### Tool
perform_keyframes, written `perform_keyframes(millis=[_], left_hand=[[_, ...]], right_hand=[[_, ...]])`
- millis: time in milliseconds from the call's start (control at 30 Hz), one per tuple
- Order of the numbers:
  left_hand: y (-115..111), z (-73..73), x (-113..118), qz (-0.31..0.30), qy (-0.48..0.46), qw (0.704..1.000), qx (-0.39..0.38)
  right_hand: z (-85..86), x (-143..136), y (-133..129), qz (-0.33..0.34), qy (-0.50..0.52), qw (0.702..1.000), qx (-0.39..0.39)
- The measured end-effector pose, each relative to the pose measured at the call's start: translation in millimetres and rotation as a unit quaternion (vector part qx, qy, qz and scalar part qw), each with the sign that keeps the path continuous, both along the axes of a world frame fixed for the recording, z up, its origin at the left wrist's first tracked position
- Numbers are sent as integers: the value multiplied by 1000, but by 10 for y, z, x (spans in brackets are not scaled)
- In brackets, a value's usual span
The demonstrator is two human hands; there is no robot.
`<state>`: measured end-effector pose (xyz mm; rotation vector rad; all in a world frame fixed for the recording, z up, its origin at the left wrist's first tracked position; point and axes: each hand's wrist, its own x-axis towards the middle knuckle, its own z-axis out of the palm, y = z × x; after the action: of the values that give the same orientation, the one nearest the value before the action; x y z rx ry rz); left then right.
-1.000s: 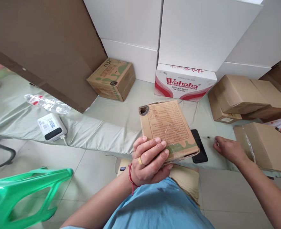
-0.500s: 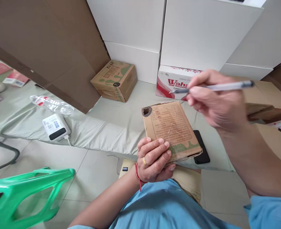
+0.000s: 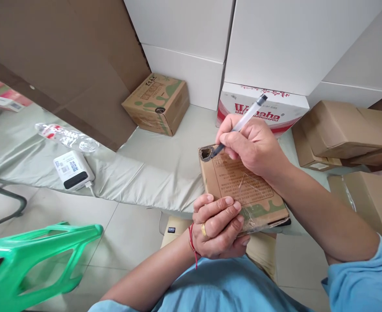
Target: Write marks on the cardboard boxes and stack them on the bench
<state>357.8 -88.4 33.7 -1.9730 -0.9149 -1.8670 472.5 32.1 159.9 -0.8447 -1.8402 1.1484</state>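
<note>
Small cardboard carton [image 3: 225, 184]: at near edge of cloth-covered table [image 3: 145, 173], printed face up; contact with cloth cannot be confirmed. Left hand [image 3: 215, 229] grips near-left corner, fingers close together across face, thumb by near edge, likely bracing carton against pen pressure. Right hand [image 3: 259, 149] pinches pen [image 3: 249, 115] between thumb and fingers, tip angled down beside dark-rimmed hole [image 3: 206, 153], presumably for fine control. Wahaha carton [image 3: 293, 108] stands behind, against white panels [image 3: 269, 47].
</note>
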Motion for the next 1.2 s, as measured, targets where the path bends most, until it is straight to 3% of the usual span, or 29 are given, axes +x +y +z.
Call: perform_keyframes(millis=[167, 300, 533, 800, 1000, 1200], left_hand=[[-20, 5, -23, -12, 14, 1000, -10], [-8, 2, 3, -5, -5, 1000, -1], [20, 9, 74, 8, -40, 999, 7], [11, 11, 41, 3, -13, 1000, 2], [5, -29, 67, 23, -29, 999, 6], [-19, -34, -33, -13, 20, 1000, -5]], right_hand=[[31, -30, 10, 48, -55, 997, -2], [24, -27, 22, 47, -68, 997, 8], [22, -36, -7, -24, -57, 998, 11], [23, -46, 24, -86, -51, 994, 30], [18, -42, 41, -34, -33, 999, 6], [17, -54, 50, 6, -38, 999, -9]])
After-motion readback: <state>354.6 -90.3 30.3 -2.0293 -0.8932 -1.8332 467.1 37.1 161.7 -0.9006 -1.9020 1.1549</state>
